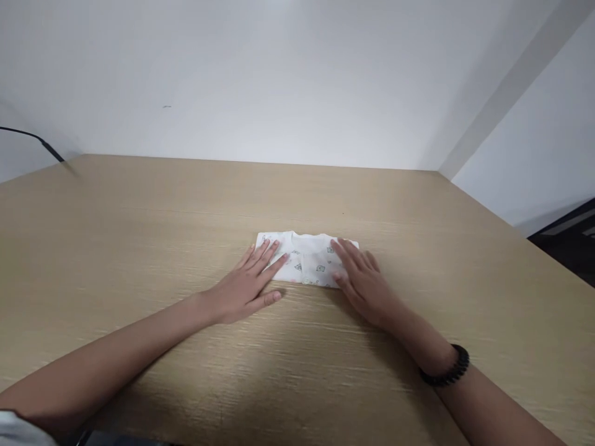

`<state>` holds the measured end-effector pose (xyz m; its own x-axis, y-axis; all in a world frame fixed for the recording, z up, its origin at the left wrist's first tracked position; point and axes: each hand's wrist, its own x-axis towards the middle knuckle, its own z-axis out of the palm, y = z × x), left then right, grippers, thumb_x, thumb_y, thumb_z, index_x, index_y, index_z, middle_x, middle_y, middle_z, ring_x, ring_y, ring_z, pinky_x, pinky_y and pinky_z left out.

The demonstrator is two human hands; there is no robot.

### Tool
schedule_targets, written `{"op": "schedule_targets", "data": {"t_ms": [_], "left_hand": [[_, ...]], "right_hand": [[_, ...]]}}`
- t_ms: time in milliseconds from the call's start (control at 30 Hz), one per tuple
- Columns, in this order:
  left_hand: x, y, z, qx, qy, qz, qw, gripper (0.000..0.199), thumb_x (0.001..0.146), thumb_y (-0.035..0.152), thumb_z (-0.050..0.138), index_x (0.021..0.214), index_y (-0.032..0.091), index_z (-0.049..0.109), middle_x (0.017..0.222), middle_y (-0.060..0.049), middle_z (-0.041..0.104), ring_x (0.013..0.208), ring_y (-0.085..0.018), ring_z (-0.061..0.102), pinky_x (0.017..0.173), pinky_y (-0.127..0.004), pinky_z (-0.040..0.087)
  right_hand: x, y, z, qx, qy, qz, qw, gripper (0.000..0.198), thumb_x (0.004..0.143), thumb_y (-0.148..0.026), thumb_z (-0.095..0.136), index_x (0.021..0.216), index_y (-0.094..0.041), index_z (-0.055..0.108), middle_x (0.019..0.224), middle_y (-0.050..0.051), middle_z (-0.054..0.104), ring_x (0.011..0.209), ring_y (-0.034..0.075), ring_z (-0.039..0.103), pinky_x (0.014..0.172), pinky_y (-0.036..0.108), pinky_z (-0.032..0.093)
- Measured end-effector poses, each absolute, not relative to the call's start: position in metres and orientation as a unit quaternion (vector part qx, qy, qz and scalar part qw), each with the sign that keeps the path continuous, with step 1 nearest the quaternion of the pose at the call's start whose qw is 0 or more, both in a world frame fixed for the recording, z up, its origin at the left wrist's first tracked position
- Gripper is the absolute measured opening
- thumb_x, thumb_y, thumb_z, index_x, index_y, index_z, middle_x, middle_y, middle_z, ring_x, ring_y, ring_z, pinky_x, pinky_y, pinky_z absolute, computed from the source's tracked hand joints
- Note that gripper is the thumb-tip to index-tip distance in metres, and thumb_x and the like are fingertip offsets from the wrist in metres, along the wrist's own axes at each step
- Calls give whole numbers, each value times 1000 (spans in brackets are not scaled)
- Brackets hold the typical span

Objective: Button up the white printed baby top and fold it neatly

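A small white garment (310,260) with a print of little figures lies folded into a flat rectangle on the wooden table. Its upper edge dips in the middle like a neckline, and a seam or overlap runs down its centre. My left hand (246,279) rests on the left end, fingers spread and the thumb on the tabletop below it. On the right end lies my right hand (365,279), its fingers stretched out over the cloth. Neither hand grasps the fabric; parts of both ends are hidden under the fingers.
The pale wooden table (186,204) meets a white wall (279,80) at the back. A black cable (44,144) reaches over the table's far left edge. At the right stands a dark object (569,238) beyond the table edge. A black coiled band (450,368) circles my right wrist.
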<state>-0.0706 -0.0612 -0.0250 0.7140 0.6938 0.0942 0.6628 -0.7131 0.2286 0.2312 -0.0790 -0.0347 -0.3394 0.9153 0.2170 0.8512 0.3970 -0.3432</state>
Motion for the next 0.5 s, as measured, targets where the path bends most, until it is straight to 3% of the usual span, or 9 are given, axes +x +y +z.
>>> {"op": "schedule_targets", "data": {"t_ms": [133,267,500], "left_hand": [[-75,-54,-32,911,396,22,117,69,101,57,25,157,21,10,163,-12,1,151,-30,1,120,-52,5],[-80,-50,-34,897,425,14,119,74,100,59,23,157,15,8,162,-16,4,151,-29,4,121,-50,5],[-93,-55,-22,850,504,-47,145,88,95,68,24,157,8,9,160,-20,8,149,-36,5,118,-59,4]], "right_hand": [[223,-79,-44,-602,-787,94,96,63,101,-49,10,158,-21,13,162,9,20,150,26,13,116,60,18],[229,-77,-47,-656,-744,89,91,64,101,-49,7,158,-20,12,162,9,19,150,29,14,115,63,16],[239,-77,-51,-709,-697,78,66,67,101,-49,5,157,-15,16,161,11,21,150,33,10,112,70,13]]}}
